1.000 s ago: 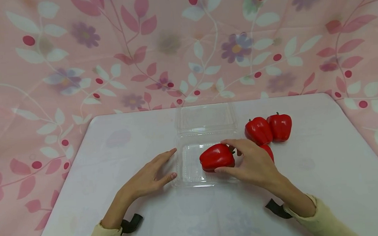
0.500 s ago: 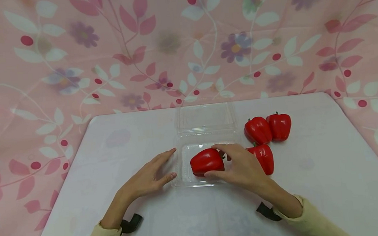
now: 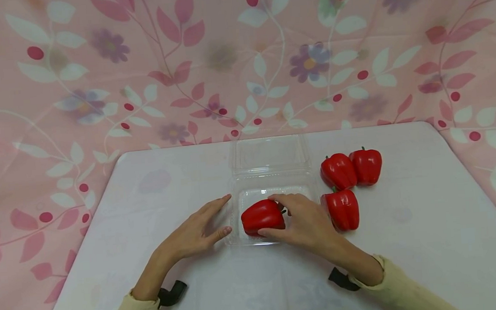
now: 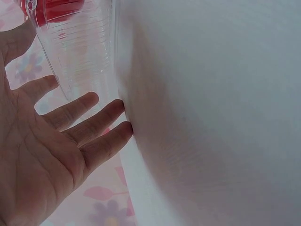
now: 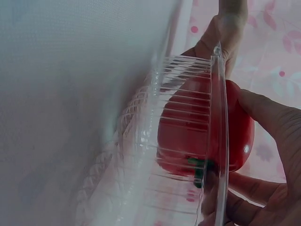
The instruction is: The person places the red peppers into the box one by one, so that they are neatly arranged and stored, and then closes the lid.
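A glossy red bell pepper (image 3: 261,218) lies on its side in the front left of a clear plastic clamshell box (image 3: 255,191). My right hand (image 3: 306,220) grips its stem end between thumb and fingers. Through the box's ribbed wall, the right wrist view shows the pepper's green stem (image 5: 197,172). Along the box's left side rests my left hand (image 3: 197,233), fingers spread and holding nothing. Its lower fingertips meet the tabletop in the left wrist view; contact with the box is hard to tell. The clear lid (image 3: 269,153) is folded back behind the box.
Right of the box, a red bell pepper (image 3: 342,210) sits close beside my right hand. Behind it stand two more peppers, one on the left (image 3: 338,171) and one on the right (image 3: 367,167), touching. A pink floral cloth (image 3: 224,56) hangs behind the white table (image 3: 431,238).
My right hand has carried the pepper left and slightly toward me within the box. The nearest loose pepper, partly hidden before, now shows almost fully. My left hand has stayed in place.
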